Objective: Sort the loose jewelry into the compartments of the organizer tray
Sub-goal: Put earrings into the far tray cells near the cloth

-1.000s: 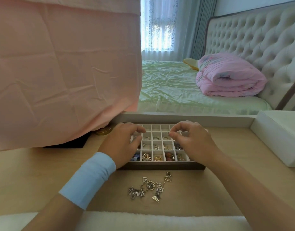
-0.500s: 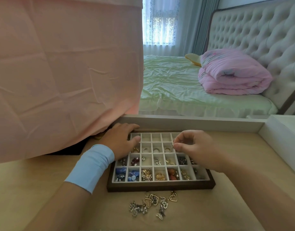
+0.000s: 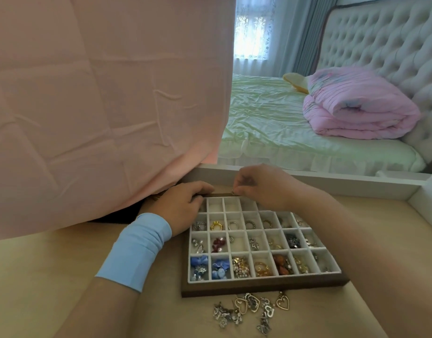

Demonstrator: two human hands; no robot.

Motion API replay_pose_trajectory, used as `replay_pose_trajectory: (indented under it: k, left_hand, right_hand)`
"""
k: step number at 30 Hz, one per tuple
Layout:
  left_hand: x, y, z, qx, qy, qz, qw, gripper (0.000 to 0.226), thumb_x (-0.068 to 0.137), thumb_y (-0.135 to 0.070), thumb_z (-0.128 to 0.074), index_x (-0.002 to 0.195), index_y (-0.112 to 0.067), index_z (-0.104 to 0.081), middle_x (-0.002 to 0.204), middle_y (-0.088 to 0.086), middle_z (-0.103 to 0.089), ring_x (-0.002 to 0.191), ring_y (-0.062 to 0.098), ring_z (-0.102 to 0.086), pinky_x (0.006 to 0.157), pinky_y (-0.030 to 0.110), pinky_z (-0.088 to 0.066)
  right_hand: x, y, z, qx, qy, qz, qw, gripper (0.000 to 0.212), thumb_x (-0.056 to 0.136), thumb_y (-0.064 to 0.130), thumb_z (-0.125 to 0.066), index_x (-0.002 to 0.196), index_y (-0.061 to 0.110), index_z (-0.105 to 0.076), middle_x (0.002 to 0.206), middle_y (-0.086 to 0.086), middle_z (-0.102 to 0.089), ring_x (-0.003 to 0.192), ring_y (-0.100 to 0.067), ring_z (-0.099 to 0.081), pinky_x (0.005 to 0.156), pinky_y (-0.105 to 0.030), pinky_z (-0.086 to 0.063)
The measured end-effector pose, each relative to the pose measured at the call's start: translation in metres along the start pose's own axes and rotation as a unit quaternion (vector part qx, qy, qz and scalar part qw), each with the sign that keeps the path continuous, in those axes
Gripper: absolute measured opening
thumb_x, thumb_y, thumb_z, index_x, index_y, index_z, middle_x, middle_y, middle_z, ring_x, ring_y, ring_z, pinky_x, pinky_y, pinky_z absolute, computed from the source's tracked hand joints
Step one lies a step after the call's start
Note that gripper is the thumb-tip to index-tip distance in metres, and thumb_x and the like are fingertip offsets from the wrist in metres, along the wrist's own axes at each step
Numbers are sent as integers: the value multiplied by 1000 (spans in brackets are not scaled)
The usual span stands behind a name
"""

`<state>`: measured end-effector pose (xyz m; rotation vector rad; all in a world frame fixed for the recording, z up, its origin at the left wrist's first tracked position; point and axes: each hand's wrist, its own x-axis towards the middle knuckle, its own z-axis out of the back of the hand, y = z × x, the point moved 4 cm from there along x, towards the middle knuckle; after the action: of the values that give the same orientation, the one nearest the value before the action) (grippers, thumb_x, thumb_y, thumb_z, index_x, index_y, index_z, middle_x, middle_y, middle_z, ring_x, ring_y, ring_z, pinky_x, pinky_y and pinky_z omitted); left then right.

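The organizer tray (image 3: 263, 287), dark wood with white compartments, lies on the tan tabletop. Rings, beads, blue bows and gold pieces fill its near three rows; the far row looks bare. Loose jewelry (image 3: 251, 311), heart pendants and silver charms, lies just in front of the tray. My left hand (image 3: 183, 206), blue band on the wrist, rests on the tray's far left corner with fingers curled over the rim. My right hand (image 3: 261, 186) hovers over the far row and pinches a small ring (image 3: 233, 192) between thumb and fingertips.
A pink cloth (image 3: 107, 106) hangs over the left, its hem reaching the table behind my left hand. A white raised ledge (image 3: 332, 184) borders the table at the back and right. Beyond it stands a bed (image 3: 295, 132) with a folded pink quilt (image 3: 356, 108).
The view has tilted down and closer, so the tray fills more of the frame. My right hand has moved from the middle rows to the far row, still pinching the small piece.
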<state>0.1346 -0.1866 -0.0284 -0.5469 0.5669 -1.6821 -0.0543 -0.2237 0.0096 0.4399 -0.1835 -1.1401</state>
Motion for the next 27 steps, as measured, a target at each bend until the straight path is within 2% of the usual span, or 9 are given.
replay_pose_trajectory:
  k: [4, 8, 13, 15, 18, 24, 27]
  left_hand:
    - [-1, 9, 2, -14, -8, 6, 1000, 36, 98, -14, -47, 120, -37, -62, 118, -23, -65, 115, 0, -56, 108, 31, -42]
    - [-3, 9, 6, -20, -38, -7, 999, 36, 96, -9, -47, 118, -33, -64, 117, -17, -64, 110, 2, -57, 104, 32, -45]
    - [-4, 12, 11, 15, -67, -20, 997, 42, 89, -1, -49, 109, -33, -68, 111, -12, -61, 105, 8, -57, 97, 34, -48]
    - [-5, 16, 12, 19, -70, -16, 997, 40, 89, 0, -51, 109, -29, -69, 111, -11, -60, 105, 9, -57, 98, 29, -46]
    - [-5, 19, 13, 18, -70, -19, 997, 35, 88, -2, -55, 108, -28, -70, 108, -10, -60, 102, 8, -57, 95, 23, -44]
    - [-5, 16, 13, 9, -77, -21, 997, 33, 90, -1, -56, 107, -26, -70, 107, -11, -60, 100, 9, -58, 97, 27, -47]
    - [-6, 12, 11, 26, -80, -27, 996, 35, 91, -1, -54, 108, -27, -71, 112, -8, -61, 105, 11, -57, 99, 30, -46]
  right_hand:
    - [1, 10, -2, -31, 27, 10, 999, 10, 96, 37, -65, 96, 28, -70, 102, 8, -67, 96, -15, -62, 86, -34, -50]
    - [10, 31, -8, -97, 21, 57, 993, 9, 95, 41, -65, 90, 33, -67, 99, 10, -66, 94, -15, -61, 84, -33, -47]
    - [28, 53, -25, -195, 50, 99, 975, 11, 89, 31, -64, 89, 27, -74, 91, 4, -68, 87, -21, -66, 79, -43, -59]
    - [31, 58, -27, -240, 55, 103, 964, 9, 87, 31, -66, 89, 30, -75, 91, 6, -68, 86, -21, -66, 77, -40, -59]
    - [32, 61, -28, -275, 45, 115, 953, 8, 88, 32, -66, 89, 33, -74, 95, 6, -70, 89, -21, -66, 78, -35, -55]
    - [27, 60, -31, -293, 2, 138, 946, 14, 88, 34, -62, 92, 33, -75, 94, 10, -73, 91, -18, -65, 90, -36, -50]
    - [23, 59, -29, -286, -32, 146, 947, 10, 89, 40, -63, 93, 33, -70, 95, 11, -70, 91, -17, -64, 90, -35, -47]
